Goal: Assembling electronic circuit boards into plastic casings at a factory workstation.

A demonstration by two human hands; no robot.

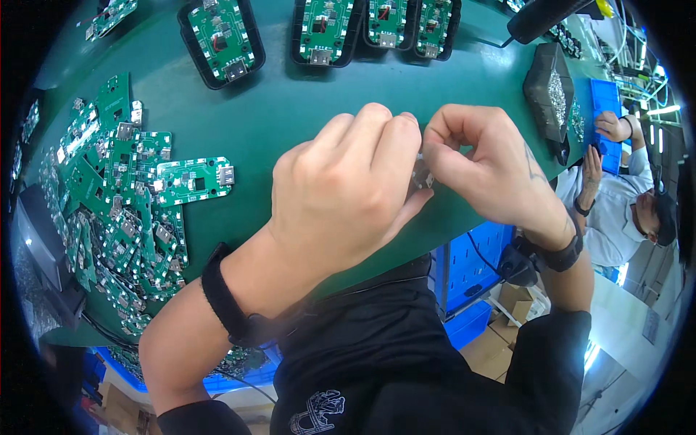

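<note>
My left hand point(348, 181) is closed, back of the hand up, over the green work surface. Against its fingertips, my right hand point(489, 163) pinches with thumb and forefinger. A small whitish-metallic piece point(422, 174) shows between the two hands; the fingers cover most of it, so its kind is unclear. To the left lies a heap of green circuit boards point(127, 170), one board point(194, 181) sticking out toward my left hand. Beyond my hands, black casings point(190, 51) stand in a row, each with a green board inside.
A black tray of small metal parts point(557, 98) stands at the right, beside a blue tray point(605, 123). The tip of a black pen-shaped tool point(536, 22) reaches in at the far right. A co-worker point(616, 196) in white sits to the right. Blue bins point(467, 322) are below the table edge.
</note>
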